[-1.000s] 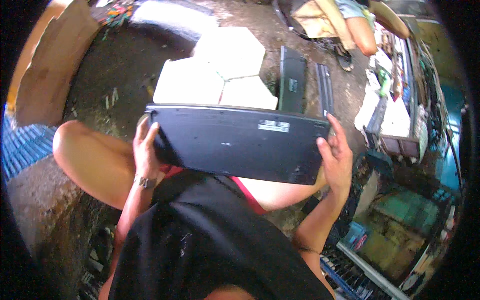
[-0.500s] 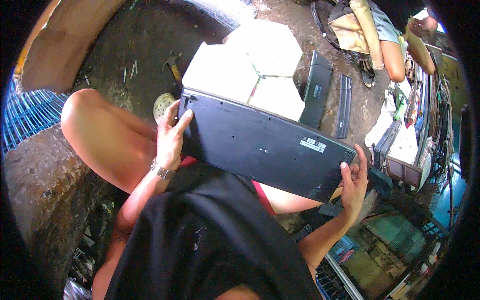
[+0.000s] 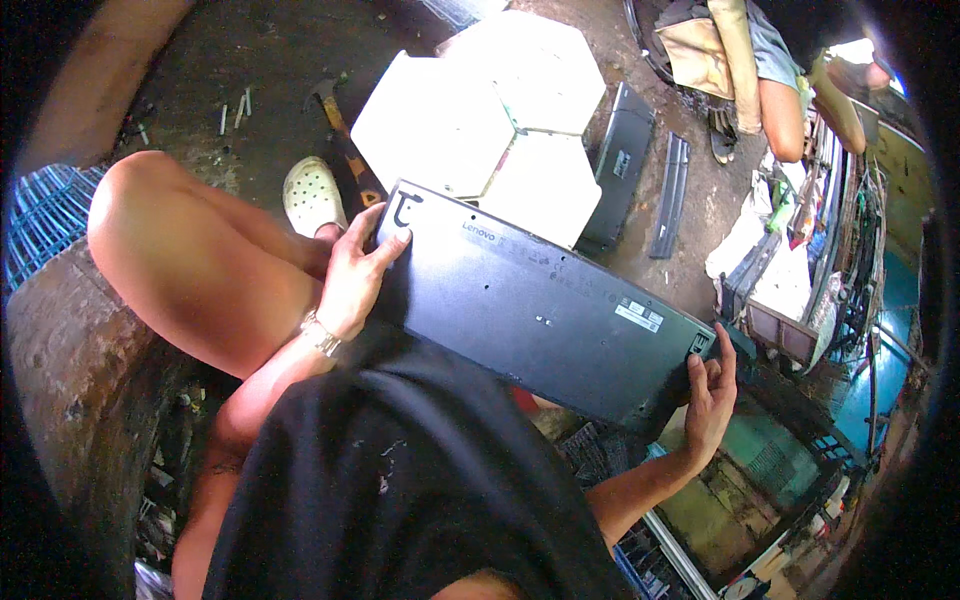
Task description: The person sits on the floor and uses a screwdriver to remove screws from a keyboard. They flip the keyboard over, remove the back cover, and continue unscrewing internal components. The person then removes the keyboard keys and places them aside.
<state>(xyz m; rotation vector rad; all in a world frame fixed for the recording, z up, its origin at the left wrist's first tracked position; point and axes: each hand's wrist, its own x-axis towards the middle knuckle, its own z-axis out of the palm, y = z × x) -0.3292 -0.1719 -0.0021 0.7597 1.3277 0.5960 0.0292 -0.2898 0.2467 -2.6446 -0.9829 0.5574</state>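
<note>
Black plastic keyboard (image 3: pixel 545 310) sits mid-view, underside up, pinched by your left hand (image 3: pixel 358 275) at its ten o'clock end and your right hand (image 3: pixel 709 395) at four o'clock: grip looks done, casing seems whole, not yet set down.

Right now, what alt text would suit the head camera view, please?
A person's left hand and right hand hold a long black device, apparently a keyboard turned underside up, by its ends. Beyond lie white hexagonal pieces, a hammer and a dark flat panel.
</note>
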